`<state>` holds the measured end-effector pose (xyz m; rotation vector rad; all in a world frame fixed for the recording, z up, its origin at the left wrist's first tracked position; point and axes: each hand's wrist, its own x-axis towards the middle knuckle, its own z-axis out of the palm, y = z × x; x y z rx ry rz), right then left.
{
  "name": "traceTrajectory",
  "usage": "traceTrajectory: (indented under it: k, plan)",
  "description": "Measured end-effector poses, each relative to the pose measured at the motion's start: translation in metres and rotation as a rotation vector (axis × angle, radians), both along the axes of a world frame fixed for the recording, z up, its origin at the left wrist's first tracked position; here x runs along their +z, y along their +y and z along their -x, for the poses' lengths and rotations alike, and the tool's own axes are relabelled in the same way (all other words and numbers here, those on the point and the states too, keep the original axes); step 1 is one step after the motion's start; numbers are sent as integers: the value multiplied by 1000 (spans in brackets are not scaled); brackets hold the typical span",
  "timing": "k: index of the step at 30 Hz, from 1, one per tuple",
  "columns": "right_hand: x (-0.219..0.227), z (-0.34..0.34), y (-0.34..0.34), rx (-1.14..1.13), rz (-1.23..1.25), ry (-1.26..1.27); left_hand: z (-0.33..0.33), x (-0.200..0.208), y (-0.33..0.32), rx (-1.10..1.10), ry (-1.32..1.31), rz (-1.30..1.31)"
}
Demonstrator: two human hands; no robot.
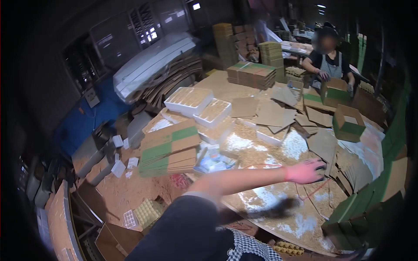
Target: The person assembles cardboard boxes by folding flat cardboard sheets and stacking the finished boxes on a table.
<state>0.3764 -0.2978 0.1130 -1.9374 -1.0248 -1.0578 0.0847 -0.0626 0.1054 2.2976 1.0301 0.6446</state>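
My left arm stretches across the table toward the right. My left hand (306, 171), in a pink glove with dark fingertips, hovers beside upright thin cardboard sheets (355, 172). Its fingers reach forward, slightly bent and apart, with no held thing visible between them. A flat brown cardboard piece (322, 145) lies just beyond the fingertips. Thin red cord (311, 195) loops on the table below the hand. Folded green-and-brown cartons (363, 217) stand at the near right edge. My right hand is out of view; a dark blurred shape lies below the left forearm.
The table (257, 195) is strewn with sawdust. White foam trays (187, 104) filled with sawdust and flattened cartons (170, 150) are at left. An open carton (348, 124) stands at right. A co-worker (333, 65) handles another box at the far right. Egg trays (150, 213) lie lower left.
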Motion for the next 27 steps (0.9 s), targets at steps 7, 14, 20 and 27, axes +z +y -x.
traceTrajectory:
  k: [7, 14, 20, 27]
  plan:
    - [-64, 328, 103, 1332, 483, 985, 572, -70, -130, 1402, 354, -12]
    - [-145, 757, 279, 1411, 1170, 792, 876, -221, -324, 1468, -503, 628]
    - [-184, 829, 268, 1206, 1502, 823, 860, -200, -278, 899, -1588, 759]
    - [-178, 756, 145, 1216, 1260, 1268, 904, -211, -290, 945, -1207, 916]
